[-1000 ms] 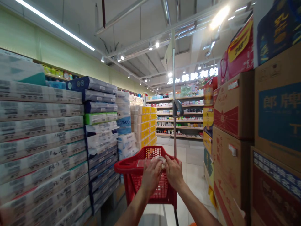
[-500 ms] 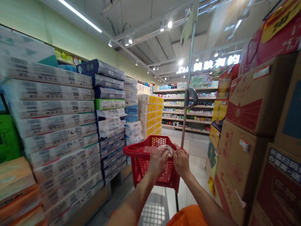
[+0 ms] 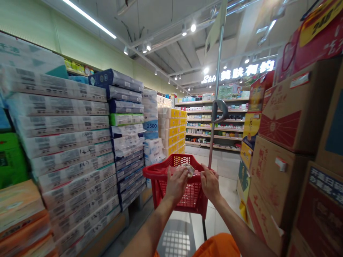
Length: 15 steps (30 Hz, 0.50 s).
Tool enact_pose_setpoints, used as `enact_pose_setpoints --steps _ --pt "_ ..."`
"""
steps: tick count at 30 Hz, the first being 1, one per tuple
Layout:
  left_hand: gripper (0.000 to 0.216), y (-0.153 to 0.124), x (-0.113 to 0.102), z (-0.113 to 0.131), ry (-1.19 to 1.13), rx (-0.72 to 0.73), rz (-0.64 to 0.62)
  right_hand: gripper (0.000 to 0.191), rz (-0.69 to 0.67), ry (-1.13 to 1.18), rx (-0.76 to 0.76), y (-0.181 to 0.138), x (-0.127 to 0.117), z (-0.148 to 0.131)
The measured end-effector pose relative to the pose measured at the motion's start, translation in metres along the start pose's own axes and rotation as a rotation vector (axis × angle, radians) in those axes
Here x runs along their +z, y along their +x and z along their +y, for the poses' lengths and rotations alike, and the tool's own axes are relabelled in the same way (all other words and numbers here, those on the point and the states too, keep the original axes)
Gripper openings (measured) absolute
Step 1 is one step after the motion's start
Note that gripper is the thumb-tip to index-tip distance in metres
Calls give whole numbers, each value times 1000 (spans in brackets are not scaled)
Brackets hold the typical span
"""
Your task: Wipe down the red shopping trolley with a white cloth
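A red plastic shopping cart basket (image 3: 157, 171) with latticed walls stands before me. At its near rim, my left hand (image 3: 177, 182) is closed on a small crumpled whitish cloth (image 3: 189, 170), which shows beyond the fingertips. Whether this cloth presses on the rim or sits just above it is hard to tell. My right hand (image 3: 210, 181) wraps its fingers around the rim's right corner, close to the base of a metal pole (image 3: 213, 142). That pole rises from the cart and carries a grey hooked handle (image 3: 220, 110).
Tall stacks of wrapped tissue packs (image 3: 72, 142) line the left side. On the right are piled cardboard boxes (image 3: 281, 171). Tiled floor (image 3: 225, 164) runs ahead to stocked shelves (image 3: 214, 123) under a lit sign (image 3: 246, 71).
My left hand has moved a little left with the cloth, while the right hand has shifted slightly right, widening the gap between them. The cart appears slightly farther right in view.
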<state>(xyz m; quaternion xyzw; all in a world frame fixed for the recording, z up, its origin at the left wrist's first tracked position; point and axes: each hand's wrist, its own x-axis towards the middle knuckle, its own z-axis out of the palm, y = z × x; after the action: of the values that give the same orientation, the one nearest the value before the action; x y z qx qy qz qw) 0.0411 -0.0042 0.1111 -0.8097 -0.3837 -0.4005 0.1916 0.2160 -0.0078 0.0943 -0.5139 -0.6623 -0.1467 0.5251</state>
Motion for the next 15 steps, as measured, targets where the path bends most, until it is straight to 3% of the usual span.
enact_pose_setpoints --steps 7,9,13,15 --pt "30 -18 -18 -52 81 -301 51 40 26 9 5 0 0 2" --pt "29 -14 -13 -41 85 -258 34 40 27 11 7 0 1 0" --pt "30 0 1 1 25 -36 -10 40 13 7 -14 0 0 2" --pt "30 0 1 2 10 -10 -8 40 11 4 -25 0 -1 4"
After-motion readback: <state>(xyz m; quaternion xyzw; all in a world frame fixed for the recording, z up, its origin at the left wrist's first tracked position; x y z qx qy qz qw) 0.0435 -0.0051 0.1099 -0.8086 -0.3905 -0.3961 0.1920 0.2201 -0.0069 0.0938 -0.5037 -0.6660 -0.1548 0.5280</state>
